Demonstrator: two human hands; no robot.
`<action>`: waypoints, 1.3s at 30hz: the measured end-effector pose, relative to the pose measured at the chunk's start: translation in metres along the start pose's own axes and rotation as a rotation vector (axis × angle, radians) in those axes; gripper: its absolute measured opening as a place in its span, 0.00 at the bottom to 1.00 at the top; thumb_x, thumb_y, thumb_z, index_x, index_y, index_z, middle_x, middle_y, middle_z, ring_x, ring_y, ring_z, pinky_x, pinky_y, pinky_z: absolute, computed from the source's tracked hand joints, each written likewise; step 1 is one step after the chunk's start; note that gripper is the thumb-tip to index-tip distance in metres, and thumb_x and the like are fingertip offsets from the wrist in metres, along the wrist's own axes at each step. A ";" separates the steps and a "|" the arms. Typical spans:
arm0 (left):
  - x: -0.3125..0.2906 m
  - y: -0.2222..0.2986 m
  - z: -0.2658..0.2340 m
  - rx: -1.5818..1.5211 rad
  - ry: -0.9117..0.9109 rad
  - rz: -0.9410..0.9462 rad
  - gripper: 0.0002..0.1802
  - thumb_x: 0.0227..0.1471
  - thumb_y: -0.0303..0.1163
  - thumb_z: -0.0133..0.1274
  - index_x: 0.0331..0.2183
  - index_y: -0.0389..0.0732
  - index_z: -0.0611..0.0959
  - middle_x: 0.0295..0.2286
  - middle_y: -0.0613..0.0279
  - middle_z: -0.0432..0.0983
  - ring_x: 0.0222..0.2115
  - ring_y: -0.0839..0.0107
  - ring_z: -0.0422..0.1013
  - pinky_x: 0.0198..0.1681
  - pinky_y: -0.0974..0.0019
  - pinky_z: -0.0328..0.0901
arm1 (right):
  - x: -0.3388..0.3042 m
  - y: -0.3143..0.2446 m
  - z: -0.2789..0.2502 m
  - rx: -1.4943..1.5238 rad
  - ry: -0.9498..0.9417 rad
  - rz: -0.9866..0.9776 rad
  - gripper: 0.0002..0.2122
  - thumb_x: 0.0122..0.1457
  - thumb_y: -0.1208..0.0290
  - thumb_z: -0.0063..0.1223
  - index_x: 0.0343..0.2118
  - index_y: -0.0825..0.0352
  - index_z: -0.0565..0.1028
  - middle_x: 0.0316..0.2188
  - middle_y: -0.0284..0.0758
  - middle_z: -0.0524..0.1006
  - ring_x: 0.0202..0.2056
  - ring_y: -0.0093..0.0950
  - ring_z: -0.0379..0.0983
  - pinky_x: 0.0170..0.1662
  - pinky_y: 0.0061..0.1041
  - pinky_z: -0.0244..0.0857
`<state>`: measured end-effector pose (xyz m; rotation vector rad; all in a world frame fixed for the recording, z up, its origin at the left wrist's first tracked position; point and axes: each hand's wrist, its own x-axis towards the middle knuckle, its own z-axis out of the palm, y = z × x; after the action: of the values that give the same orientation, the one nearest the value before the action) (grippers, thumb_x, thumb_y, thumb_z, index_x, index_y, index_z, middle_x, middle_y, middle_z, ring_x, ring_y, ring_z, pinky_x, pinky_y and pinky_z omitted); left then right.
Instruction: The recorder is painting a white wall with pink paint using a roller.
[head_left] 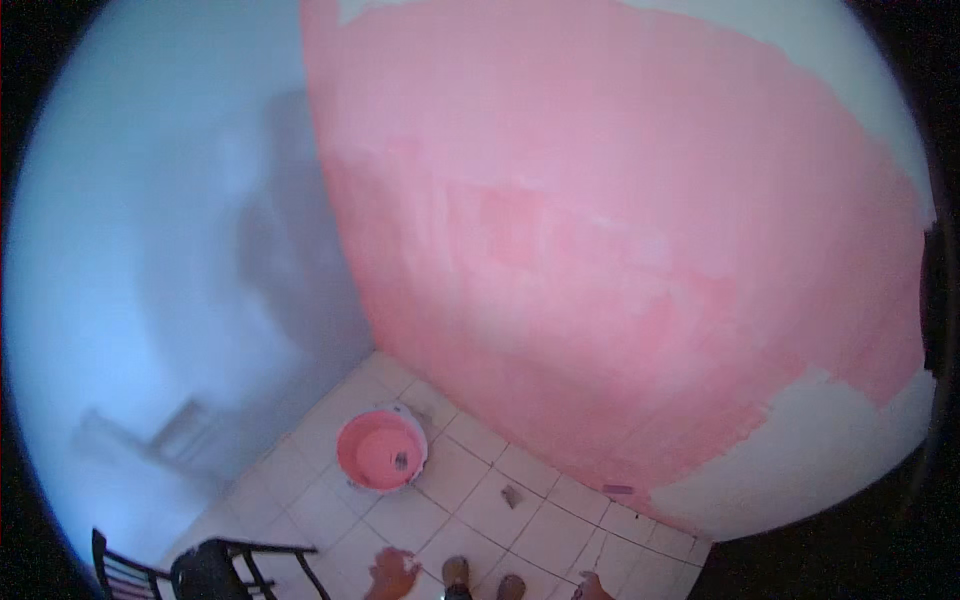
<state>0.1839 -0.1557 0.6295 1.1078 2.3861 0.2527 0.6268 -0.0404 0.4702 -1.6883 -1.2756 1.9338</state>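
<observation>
My left hand point(393, 576) hangs low at the bottom edge over the tiled floor point(470, 500), with its fingers apart and nothing in it. It looks tinted pink. Only a sliver of my right hand point(591, 590) shows at the bottom edge, so its grip is hidden. My two feet point(482, 577) stand between the hands. A round bucket point(381, 450) of pink paint sits on the tiles ahead of my left hand, close to the room's corner. The wall point(620, 250) in front is largely covered in pink paint, with white patches left at the top and the lower right.
A pale blue-white wall point(150, 250) stands on the left, with shadows on it. A dark chair point(205, 568) sits at the lower left. A small dark scrap point(512, 495) lies on the tiles, and a small purple mark point(617, 489) shows at the wall's base.
</observation>
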 end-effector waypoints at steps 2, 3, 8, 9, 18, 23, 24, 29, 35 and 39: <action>-0.032 -0.013 -0.026 -0.061 0.265 -0.029 0.12 0.44 0.33 0.53 0.35 0.46 0.76 0.30 0.59 0.71 0.41 0.59 0.64 0.47 0.50 0.53 | -0.024 -0.033 -0.016 -0.052 0.033 -0.059 0.21 0.51 0.64 0.50 0.46 0.69 0.66 0.28 0.39 0.73 0.33 0.30 0.70 0.39 0.34 0.63; -0.048 -0.019 -0.039 -0.083 0.246 -0.052 0.12 0.44 0.33 0.53 0.35 0.46 0.76 0.30 0.59 0.71 0.41 0.59 0.64 0.47 0.50 0.53 | -0.035 -0.043 -0.023 -0.079 0.058 -0.077 0.20 0.51 0.63 0.51 0.46 0.69 0.66 0.28 0.39 0.73 0.33 0.30 0.70 0.39 0.34 0.63; -0.095 -0.034 -0.076 -0.224 0.505 -0.082 0.16 0.42 0.36 0.56 0.36 0.44 0.77 0.35 0.53 0.70 0.41 0.53 0.62 0.42 0.50 0.59 | -0.059 -0.057 -0.039 -0.193 0.083 -0.162 0.20 0.49 0.61 0.53 0.43 0.67 0.68 0.29 0.38 0.74 0.32 0.31 0.70 0.38 0.36 0.63; -0.100 -0.036 -0.077 -0.224 0.452 -0.201 0.16 0.42 0.35 0.56 0.36 0.42 0.76 0.35 0.52 0.70 0.39 0.53 0.63 0.42 0.52 0.60 | -0.063 -0.053 -0.037 -0.215 0.085 -0.174 0.20 0.49 0.60 0.53 0.43 0.67 0.69 0.29 0.38 0.74 0.32 0.31 0.70 0.38 0.36 0.63; -0.062 -0.096 -0.151 -0.227 0.433 0.041 0.14 0.36 0.40 0.60 0.28 0.49 0.78 0.39 0.59 0.66 0.42 0.60 0.60 0.43 0.49 0.50 | -0.098 0.006 0.065 -0.416 0.075 -0.409 0.20 0.46 0.56 0.57 0.39 0.65 0.73 0.30 0.38 0.75 0.30 0.34 0.70 0.36 0.38 0.63; -0.036 -0.146 -0.196 -0.281 0.473 0.300 0.06 0.36 0.36 0.60 0.21 0.50 0.80 0.27 0.70 0.71 0.38 0.67 0.63 0.43 0.53 0.46 | -0.112 0.039 0.151 -0.507 0.060 -0.685 0.19 0.46 0.55 0.58 0.37 0.64 0.75 0.30 0.38 0.76 0.30 0.34 0.70 0.35 0.38 0.64; -0.033 -0.158 -0.200 -0.258 0.514 0.334 0.04 0.36 0.35 0.59 0.19 0.50 0.80 0.23 0.72 0.72 0.36 0.69 0.65 0.43 0.53 0.45 | -0.110 0.042 0.171 -0.448 0.048 -0.602 0.18 0.46 0.56 0.57 0.37 0.64 0.75 0.30 0.37 0.75 0.30 0.33 0.70 0.35 0.37 0.64; -0.024 -0.205 -0.189 -0.302 0.603 0.371 0.07 0.40 0.34 0.56 0.26 0.44 0.78 0.25 0.64 0.71 0.32 0.64 0.66 0.38 0.57 0.56 | -0.107 0.061 0.256 -0.096 0.010 -0.367 0.14 0.49 0.63 0.52 0.36 0.65 0.75 0.27 0.34 0.74 0.29 0.28 0.69 0.34 0.30 0.64; -0.027 -0.217 -0.176 -0.034 0.690 0.403 0.11 0.43 0.38 0.53 0.22 0.41 0.78 0.23 0.59 0.73 0.29 0.57 0.68 0.33 0.54 0.61 | -0.126 0.088 0.286 0.082 -0.053 -0.493 0.11 0.52 0.68 0.47 0.37 0.67 0.74 0.26 0.33 0.73 0.29 0.25 0.68 0.34 0.25 0.65; -0.030 -0.215 -0.182 -0.425 0.727 0.634 0.16 0.43 0.45 0.54 0.17 0.43 0.79 0.20 0.59 0.73 0.26 0.58 0.69 0.34 0.54 0.61 | -0.153 0.075 0.282 -0.152 -0.064 -0.626 0.13 0.53 0.68 0.47 0.40 0.67 0.72 0.28 0.36 0.74 0.32 0.26 0.69 0.38 0.27 0.64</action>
<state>-0.0348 -0.3122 0.7192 1.7152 2.2518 1.5216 0.4402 -0.3110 0.4955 -1.0913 -1.7489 1.5479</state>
